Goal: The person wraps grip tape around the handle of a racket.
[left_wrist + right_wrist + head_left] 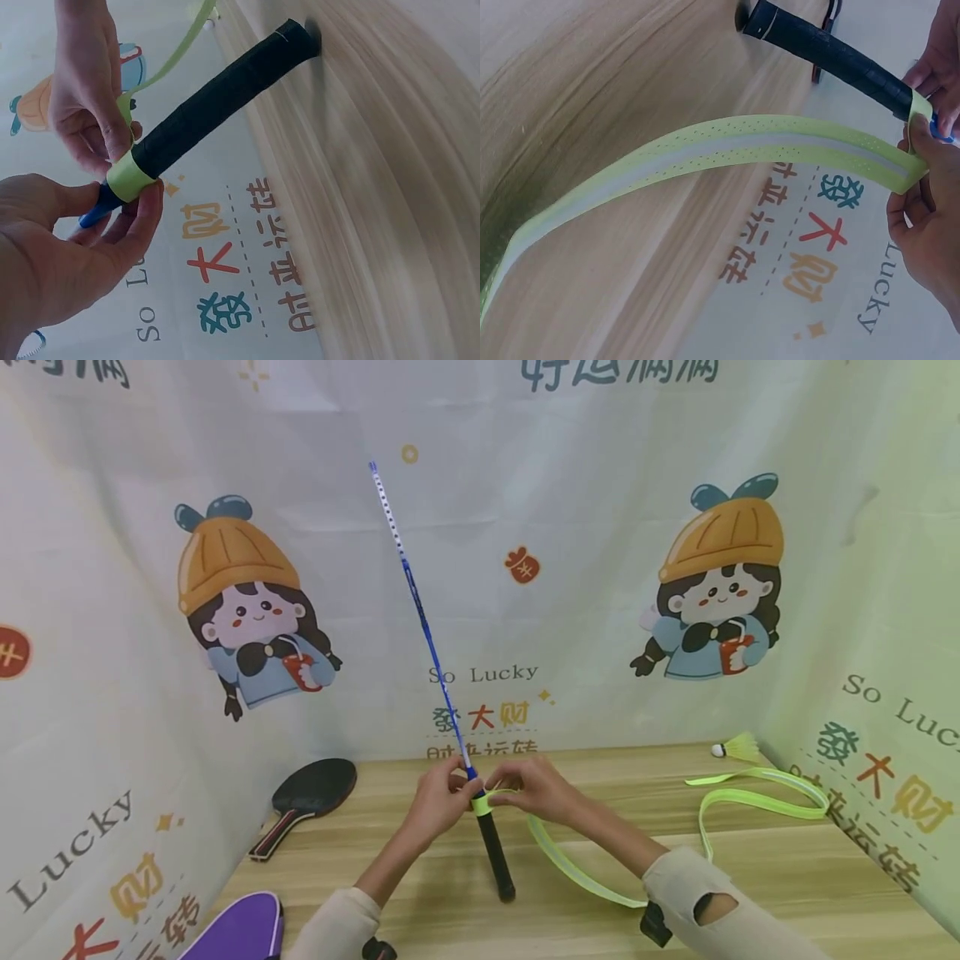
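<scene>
A badminton racket [428,637] stands edge-on and tilted, its blue and white frame up and its black handle [497,858] down toward the table. My left hand [442,797] grips it at the blue cone above the handle, with fingertips on a yellow-green band there. That band belongs to a perforated grip tape [757,139], wound round the handle's top end. Between thumb and fingers my right hand [542,787] pinches the tape close to the handle. From there the loose tape curves down and right across the wooden table.
A black table tennis paddle [315,787] lies at the back left. Nearer, a purple case [240,931] is partly cut off. More yellow-green tape [757,797] loops on the right, with a yellow shuttlecock [738,747] behind it. Printed cloth [465,527] walls the table [600,868].
</scene>
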Demonstrator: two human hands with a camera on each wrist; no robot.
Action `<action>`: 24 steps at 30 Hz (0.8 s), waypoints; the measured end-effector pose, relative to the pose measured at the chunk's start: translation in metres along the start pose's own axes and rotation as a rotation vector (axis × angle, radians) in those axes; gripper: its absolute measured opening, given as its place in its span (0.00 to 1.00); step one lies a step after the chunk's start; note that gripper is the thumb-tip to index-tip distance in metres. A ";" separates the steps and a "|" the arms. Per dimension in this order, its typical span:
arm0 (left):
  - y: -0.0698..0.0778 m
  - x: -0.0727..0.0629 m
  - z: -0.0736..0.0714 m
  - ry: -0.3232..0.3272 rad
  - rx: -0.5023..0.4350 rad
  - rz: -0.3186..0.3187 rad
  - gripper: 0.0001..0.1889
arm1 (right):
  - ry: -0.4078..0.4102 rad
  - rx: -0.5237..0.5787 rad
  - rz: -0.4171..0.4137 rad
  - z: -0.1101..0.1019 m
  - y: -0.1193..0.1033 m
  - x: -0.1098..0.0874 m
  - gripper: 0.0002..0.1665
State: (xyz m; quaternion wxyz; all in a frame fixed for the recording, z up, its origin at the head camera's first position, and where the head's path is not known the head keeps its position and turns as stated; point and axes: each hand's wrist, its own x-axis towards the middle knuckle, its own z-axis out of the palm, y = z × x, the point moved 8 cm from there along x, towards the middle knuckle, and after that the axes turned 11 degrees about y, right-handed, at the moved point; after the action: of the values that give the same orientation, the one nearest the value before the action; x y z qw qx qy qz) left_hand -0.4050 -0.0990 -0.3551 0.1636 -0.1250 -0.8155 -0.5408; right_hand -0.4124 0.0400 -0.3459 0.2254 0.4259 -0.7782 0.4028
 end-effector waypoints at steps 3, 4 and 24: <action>-0.003 -0.003 -0.001 -0.028 -0.058 -0.001 0.05 | 0.009 -0.002 0.036 0.002 0.006 -0.001 0.11; -0.003 -0.004 -0.002 -0.034 -0.072 0.002 0.06 | 0.008 -0.003 0.061 0.002 0.008 -0.002 0.11; -0.012 -0.010 -0.012 0.018 -0.114 0.082 0.16 | -0.021 0.005 0.240 0.021 0.012 -0.007 0.07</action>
State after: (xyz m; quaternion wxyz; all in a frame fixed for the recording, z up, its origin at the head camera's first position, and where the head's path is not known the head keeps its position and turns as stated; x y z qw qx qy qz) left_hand -0.3983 -0.1153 -0.3648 0.1858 -0.1624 -0.7761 -0.5804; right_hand -0.4187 0.0300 -0.3679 0.1662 0.3345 -0.8249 0.4243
